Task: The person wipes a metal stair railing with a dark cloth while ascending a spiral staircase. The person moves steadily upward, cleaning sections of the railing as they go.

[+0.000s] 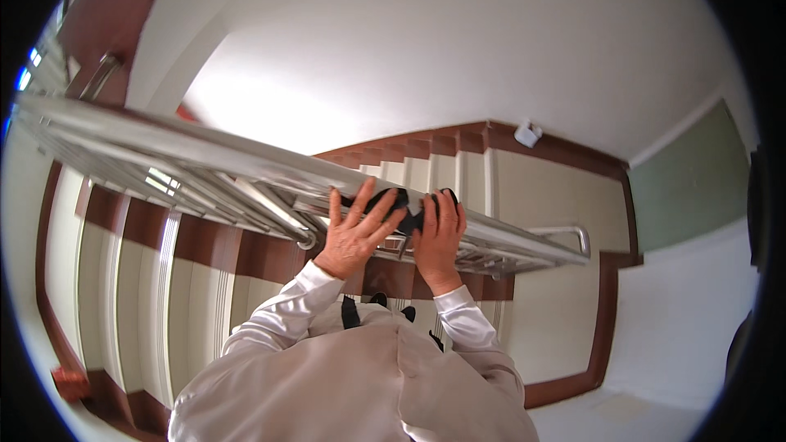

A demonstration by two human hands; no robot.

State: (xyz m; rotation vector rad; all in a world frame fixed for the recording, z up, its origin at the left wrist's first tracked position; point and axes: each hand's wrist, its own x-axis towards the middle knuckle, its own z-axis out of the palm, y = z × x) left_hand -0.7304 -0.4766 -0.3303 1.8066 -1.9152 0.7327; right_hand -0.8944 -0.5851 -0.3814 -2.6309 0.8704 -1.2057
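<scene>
A stainless-steel stair handrail (pixel 245 156) crosses in front of me, sloping down from left to right. My left hand (pixel 356 239) lies over its top, fingers spread, pressing a soft black piece, apparently cloth (pixel 413 223), against the metal. Close by on the right, my right hand (pixel 439 245) curls over the rail with its fingers together, and the same black material shows beneath and beside them. Between the two hands the black piece hangs across the near side of the rail. Its full shape is hidden by my fingers.
Pale stairs with brown edging (pixel 147 294) run along my near side. Beyond the rail another flight (pixel 417 169) meets a tiled landing (pixel 552 196). A small white object (pixel 527 133) sits by the wall, and a reddish block (pixel 70 383) lies at lower left.
</scene>
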